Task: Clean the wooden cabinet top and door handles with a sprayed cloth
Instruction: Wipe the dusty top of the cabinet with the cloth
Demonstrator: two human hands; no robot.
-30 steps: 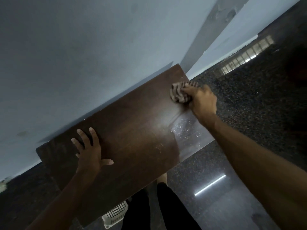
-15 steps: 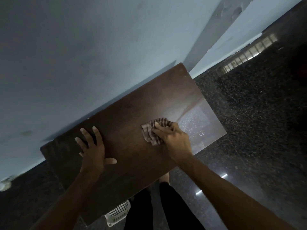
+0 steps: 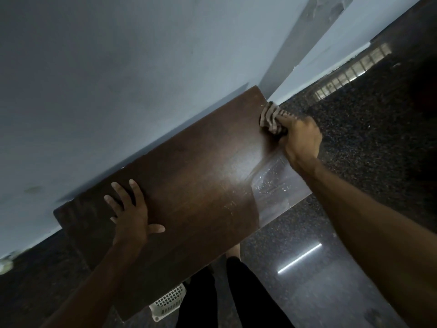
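Note:
The dark wooden cabinet top (image 3: 189,181) runs slantwise across the view, against a pale wall. My right hand (image 3: 301,136) grips a bunched striped cloth (image 3: 270,118) and presses it on the top's far right corner, at the edge. My left hand (image 3: 131,211) lies flat on the near left part of the top, fingers spread. A shiny patch with small specks (image 3: 274,185) shows on the right front part of the top. The cabinet's doors and handles are hidden below the top.
A white plastic basket (image 3: 168,301) stands on the dark speckled floor (image 3: 354,143) under the cabinet's front edge. My legs in dark trousers (image 3: 212,292) stand close to the cabinet. A light streak reflects off the floor at the right.
My right hand has swept the cloth from the middle of the top back out to the far right corner. My left hand has stayed flat in place.

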